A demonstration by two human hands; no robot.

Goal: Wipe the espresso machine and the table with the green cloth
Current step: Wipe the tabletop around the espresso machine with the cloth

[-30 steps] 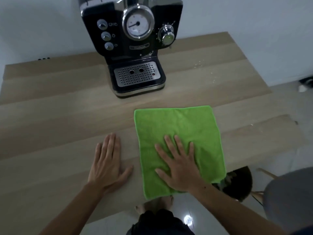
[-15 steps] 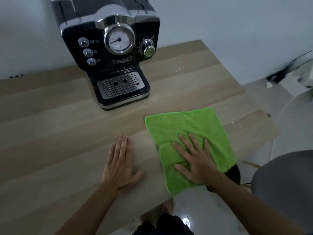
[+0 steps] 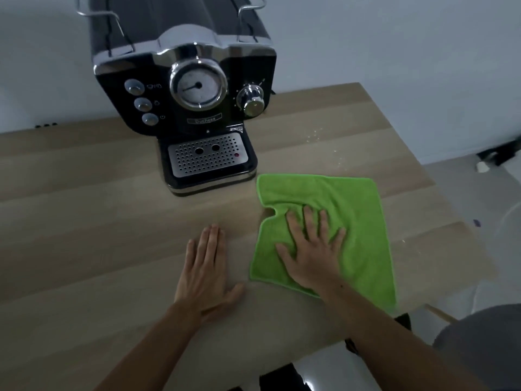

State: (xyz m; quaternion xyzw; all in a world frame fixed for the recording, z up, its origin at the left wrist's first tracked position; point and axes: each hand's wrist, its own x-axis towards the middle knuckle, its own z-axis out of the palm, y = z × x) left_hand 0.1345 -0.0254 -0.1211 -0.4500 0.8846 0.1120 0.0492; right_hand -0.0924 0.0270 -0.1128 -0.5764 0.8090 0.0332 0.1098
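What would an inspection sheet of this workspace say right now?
Surface: wooden table, with pale specks toward its far right side.
Job's things: espresso machine upright at the back; green cloth spread in front of it to the right, left edge rumpled.
Clutter: nothing seen.
Hands: left hand flat on the bare table; right hand pressing the cloth, fingers spread.
Cables: dark blurred thing on the floor far right, maybe a cable.
Surroundings: white wall, grey seat.

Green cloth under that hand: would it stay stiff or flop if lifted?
Probably floppy: the green cloth wrinkles and notches inward beside the right hand pressing it. Likely light too, since it lies thin on the table.
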